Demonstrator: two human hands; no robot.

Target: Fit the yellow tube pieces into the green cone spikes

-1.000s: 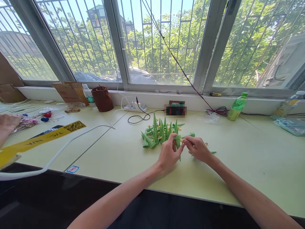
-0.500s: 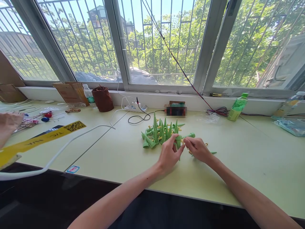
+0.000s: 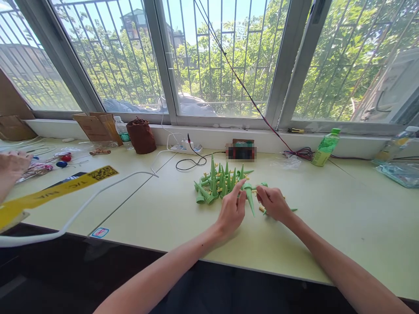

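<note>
Pinching one green cone (image 3: 250, 197) between left hand (image 3: 231, 212) and right hand (image 3: 274, 203), just beside the cone pile (image 3: 220, 183), fingers closed tight for control.

Along the sill: brown pouch (image 3: 141, 135), power strip (image 3: 186, 148), green bottle (image 3: 325, 147); yellow strip (image 3: 59, 189) at left.

This looks like a small hand-assembly workroom. A long pale green bench (image 3: 163, 218) runs under a row of barred windows (image 3: 212, 56), with a heap of identical green plastic cones (image 3: 219, 183) near its middle. Along its far edge lie a power strip (image 3: 186, 148), loose cables (image 3: 294, 152), cardboard pieces (image 3: 94, 126) and drink bottles (image 3: 325, 146).
</note>
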